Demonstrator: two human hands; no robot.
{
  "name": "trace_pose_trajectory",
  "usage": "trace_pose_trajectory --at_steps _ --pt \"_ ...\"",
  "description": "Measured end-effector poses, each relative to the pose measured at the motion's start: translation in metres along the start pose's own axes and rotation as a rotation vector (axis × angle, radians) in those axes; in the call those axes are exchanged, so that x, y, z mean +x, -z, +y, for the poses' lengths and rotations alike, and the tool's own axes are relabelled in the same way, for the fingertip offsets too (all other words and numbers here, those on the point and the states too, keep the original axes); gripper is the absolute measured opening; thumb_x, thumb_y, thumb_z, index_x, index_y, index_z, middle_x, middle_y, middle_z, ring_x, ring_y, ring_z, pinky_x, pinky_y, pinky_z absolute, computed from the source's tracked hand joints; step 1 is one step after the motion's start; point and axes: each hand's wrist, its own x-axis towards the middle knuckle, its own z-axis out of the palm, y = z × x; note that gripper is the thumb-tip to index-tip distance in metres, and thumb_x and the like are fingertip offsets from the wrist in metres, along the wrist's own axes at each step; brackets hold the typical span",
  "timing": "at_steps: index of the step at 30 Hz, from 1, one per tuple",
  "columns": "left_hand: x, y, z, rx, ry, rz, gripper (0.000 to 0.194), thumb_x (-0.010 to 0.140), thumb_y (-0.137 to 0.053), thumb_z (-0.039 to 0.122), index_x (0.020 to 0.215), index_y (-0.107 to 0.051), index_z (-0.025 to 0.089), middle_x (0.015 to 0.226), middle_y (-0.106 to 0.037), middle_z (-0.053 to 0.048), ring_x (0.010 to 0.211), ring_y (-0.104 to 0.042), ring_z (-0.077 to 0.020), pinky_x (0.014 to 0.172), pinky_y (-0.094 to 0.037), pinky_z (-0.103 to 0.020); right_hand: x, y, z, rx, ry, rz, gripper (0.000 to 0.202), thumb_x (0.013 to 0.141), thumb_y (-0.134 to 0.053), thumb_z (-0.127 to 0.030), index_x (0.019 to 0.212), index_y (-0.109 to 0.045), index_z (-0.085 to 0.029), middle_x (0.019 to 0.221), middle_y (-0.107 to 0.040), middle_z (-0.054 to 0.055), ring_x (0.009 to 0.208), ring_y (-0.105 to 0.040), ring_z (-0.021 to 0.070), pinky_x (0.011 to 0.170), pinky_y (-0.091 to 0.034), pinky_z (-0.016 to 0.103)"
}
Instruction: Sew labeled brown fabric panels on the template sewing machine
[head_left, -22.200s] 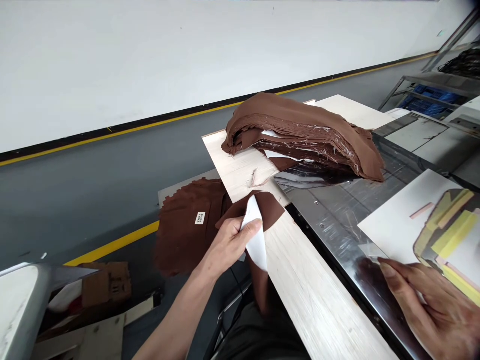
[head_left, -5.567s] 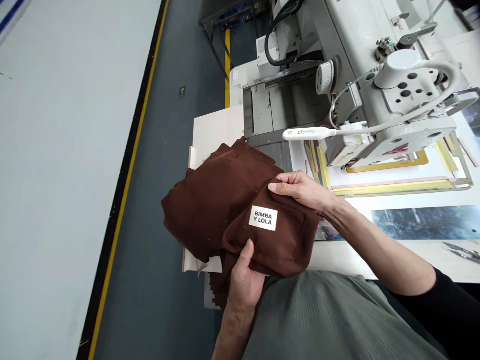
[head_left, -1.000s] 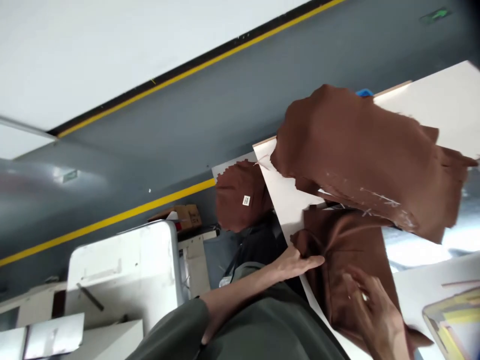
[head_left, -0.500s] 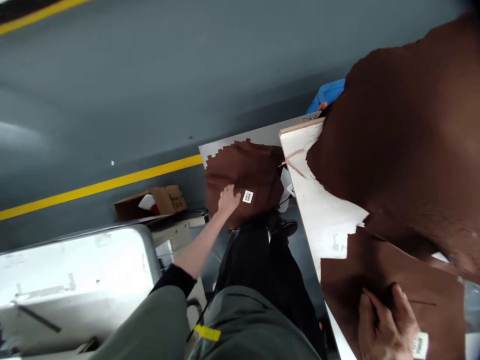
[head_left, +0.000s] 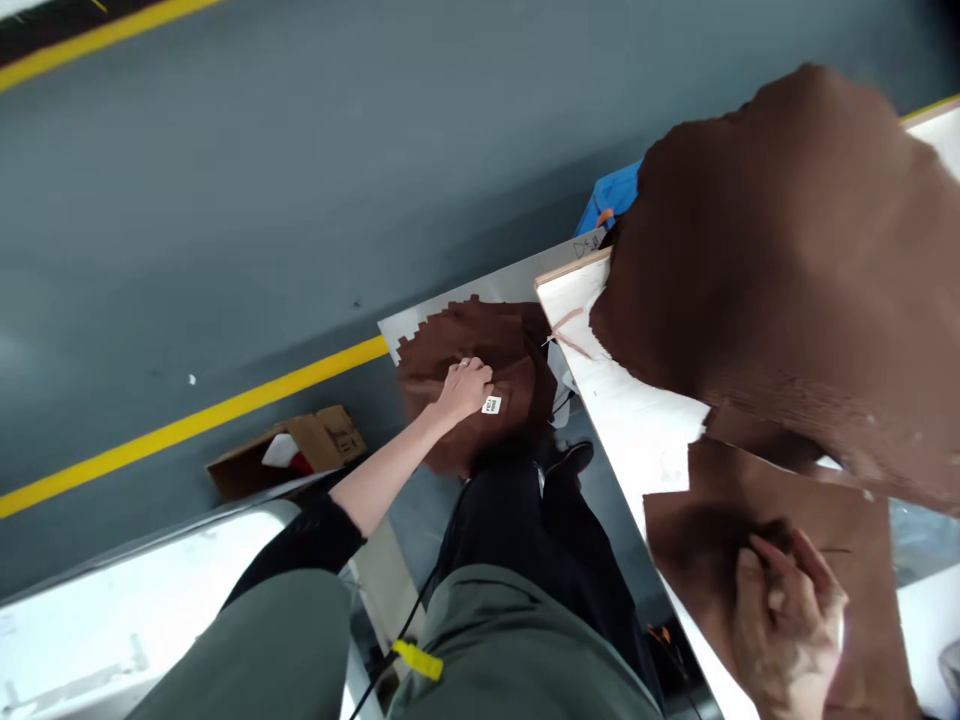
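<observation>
My left hand [head_left: 466, 388] rests on a pile of brown fabric pieces [head_left: 517, 350] on a low grey board; its fingers are bent over the cloth beside a small white label [head_left: 491, 405]. My right hand [head_left: 795, 610], at the lower right, has its fingers curled over a flat brown piece [head_left: 862, 620] with a short dark slit; what they hold, if anything, is hidden. That piece lies on a white table [head_left: 637, 410]. A large brown fabric heap [head_left: 780, 260] covers the table beyond it.
A blue crate [head_left: 611, 195] stands behind the table's corner. An open cardboard box [head_left: 322, 440] is on the floor at the left. A white machine table [head_left: 150, 610] fills the lower left. A yellow line [head_left: 300, 375] crosses the grey floor.
The view has shifted. My left hand has closed its fingers more over the pile, nearer the label. My right hand has lifted somewhat, and the label near it is now out of sight.
</observation>
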Motion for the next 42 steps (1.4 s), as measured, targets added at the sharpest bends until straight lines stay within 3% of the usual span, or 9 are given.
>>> trace_pose_trajectory --at_steps 3,5,8,11,15,20,27,32,42 --pt "-0.048 0.041 0.028 -0.156 -0.019 0.023 0.022 0.095 -0.066 0.035 0.103 -0.067 0.015 0.108 -0.067 -0.007 0.098 -0.065 -0.021 0.088 -0.054 -0.041 -0.003 0.02 -0.033 0.132 -0.078 0.111 0.034 0.096 -0.06 -0.041 0.114 -0.07 -0.014 0.134 -0.061 0.018 0.112 -0.064 0.0354 0.094 -0.052 0.047" --pt "-0.088 0.07 0.053 -0.306 -0.024 0.044 0.026 0.087 -0.073 0.038 0.077 -0.064 0.016 0.074 -0.062 0.001 0.074 -0.062 -0.018 0.072 -0.051 -0.032 -0.006 0.03 -0.055 0.28 -0.187 -0.053 0.036 0.098 -0.055 -0.047 0.112 -0.071 -0.017 0.115 -0.071 0.015 0.107 -0.067 0.0328 0.092 -0.053 0.043" --pt "-0.152 0.101 0.101 -0.593 -0.037 0.097 0.039 0.088 -0.068 0.048 0.068 -0.052 0.019 0.06 -0.049 0.005 0.058 -0.053 -0.013 0.056 -0.041 -0.025 -0.007 0.029 -0.079 0.587 -0.398 -0.422 0.043 0.096 -0.057 -0.057 0.114 -0.072 -0.021 0.111 -0.074 0.012 0.107 -0.068 0.032 0.091 -0.054 0.039" --pt "-0.206 0.11 0.154 -0.865 -0.06 0.141 0.04 0.085 -0.068 0.054 0.071 -0.05 0.021 0.063 -0.053 0.005 0.057 -0.055 -0.0129 0.056 -0.044 -0.025 0.001 0.018 -0.094 0.99 -0.434 -0.667 0.057 0.089 -0.066 -0.062 0.127 -0.067 -0.021 0.131 -0.067 0.013 0.123 -0.06 0.0343 0.104 -0.049 0.045" --pt "-0.25 0.096 0.223 -1.087 -0.108 0.144 0.033 0.08 -0.076 0.049 0.079 -0.059 0.021 0.073 -0.063 0.001 0.064 -0.062 -0.0147 0.06 -0.049 -0.026 0.018 0.024 -0.102 1.573 -0.454 -0.778 0.069 0.089 -0.059 -0.07 0.138 -0.059 -0.021 0.135 -0.062 0.016 0.125 -0.058 0.0308 0.105 -0.046 0.048" --pt "-0.269 0.071 0.297 -1.171 -0.154 0.127 0.028 0.079 -0.08 0.04 0.077 -0.06 0.021 0.078 -0.069 0.003 0.072 -0.066 -0.0156 0.067 -0.053 -0.026 0.037 0.074 -0.088 1.926 -0.345 -0.784 0.054 0.089 -0.066 -0.063 0.119 -0.067 -0.018 0.097 -0.069 0.009 0.086 -0.065 0.0202 0.082 -0.051 0.035" --pt "-0.273 0.044 0.372 -1.052 -0.272 0.075 0.027 0.082 -0.079 0.037 0.076 -0.06 0.019 0.079 -0.066 0.001 0.075 -0.063 -0.0142 0.073 -0.054 -0.026 0.046 0.123 -0.031 1.961 -0.408 -0.464 0.038 0.082 -0.081 -0.047 0.072 -0.058 -0.018 0.061 -0.05 -0.005 0.053 -0.039 0.0087 0.051 -0.033 0.02" --pt "-0.281 0.027 0.4 -0.866 -0.369 0.171 0.029 0.083 -0.078 0.043 0.08 -0.062 0.019 0.079 -0.063 0.001 0.075 -0.061 -0.0146 0.069 -0.053 -0.024 0.046 0.149 0.003 1.985 -0.367 -0.261 0.036 0.086 -0.078 -0.044 0.072 -0.057 -0.018 0.062 -0.048 -0.005 0.054 -0.035 0.0079 0.05 -0.027 0.021" --pt "-0.296 0.004 0.422 -0.754 -0.442 0.214 0.029 0.085 -0.076 0.044 0.083 -0.061 0.019 0.079 -0.06 0.001 0.07 -0.057 -0.0123 0.06 -0.049 -0.021 0.036 0.171 0.028 2.031 -0.329 -0.183 0.038 0.084 -0.079 -0.045 0.069 -0.056 -0.019 0.06 -0.05 -0.006 0.053 -0.037 0.0085 0.052 -0.033 0.022"
